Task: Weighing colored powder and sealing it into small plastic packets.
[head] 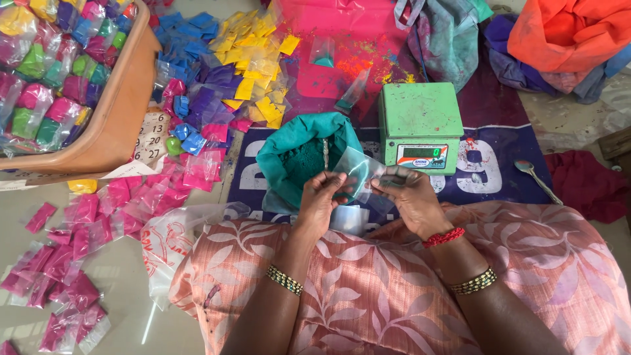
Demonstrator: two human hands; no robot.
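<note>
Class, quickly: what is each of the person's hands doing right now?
Left hand: closed on one edge of the small clear plastic bag.
Right hand: pinching the same bag's other edge.

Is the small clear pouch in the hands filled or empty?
Looks empty: the clear pouch, held between left hand and right hand, is see-through with no powder mass visible. Whether its mouth is open, cannot tell.

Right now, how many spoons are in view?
2: one spoon lies on the mat right of the scale; another's handle sticks out of the green powder bag. Others may be hidden.
</note>
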